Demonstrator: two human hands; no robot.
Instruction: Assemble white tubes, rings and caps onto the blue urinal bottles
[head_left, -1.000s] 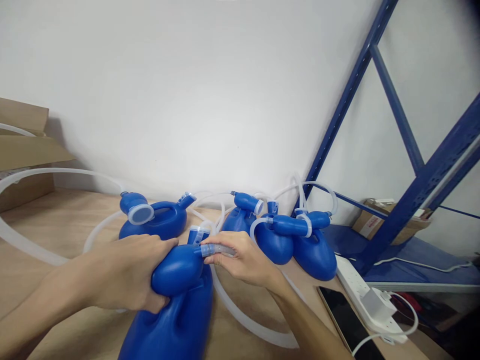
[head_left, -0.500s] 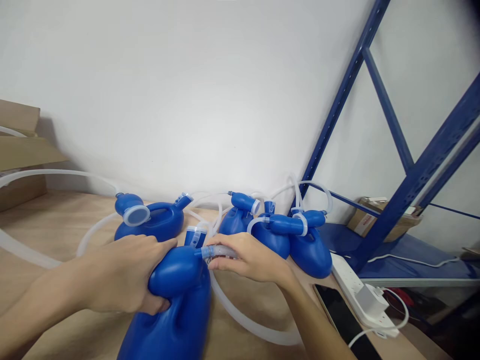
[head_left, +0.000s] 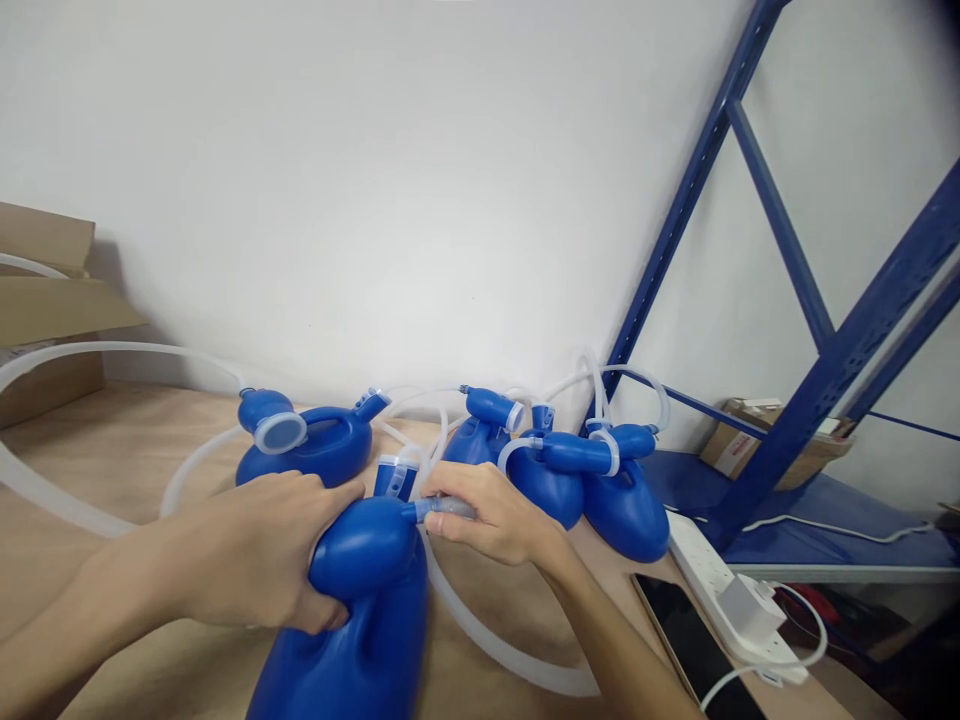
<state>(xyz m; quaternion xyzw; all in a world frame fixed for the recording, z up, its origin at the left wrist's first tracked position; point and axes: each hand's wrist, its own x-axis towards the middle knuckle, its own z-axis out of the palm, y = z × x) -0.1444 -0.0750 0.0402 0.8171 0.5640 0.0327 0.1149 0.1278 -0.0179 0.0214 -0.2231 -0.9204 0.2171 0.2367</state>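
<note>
My left hand (head_left: 262,550) is wrapped around a blue bulb-shaped urinal head (head_left: 364,548), which rests against a blue urinal bottle (head_left: 341,665) below it. A narrow nozzle sticks out of the head's right side, with the end of a translucent hose (head_left: 454,508) over it. My right hand (head_left: 487,510) pinches that hose close to the nozzle, thumb below and fingers above. Behind the head stands the bottle's blue neck with a clear cap (head_left: 396,477). A length of translucent hose (head_left: 495,640) curves over the table beneath my right forearm.
More blue bottles with heads and hoses stand at the back left (head_left: 315,450) and right (head_left: 626,510). A phone (head_left: 694,640) and white power strip (head_left: 701,560) lie at right. An open cardboard box (head_left: 60,310) sits far left; a blue metal shelf (head_left: 780,210) rises right.
My right fingers have moved closer to the nozzle and now cover more of the hose end. The whole view has shifted slightly; my left hand keeps its hold.
</note>
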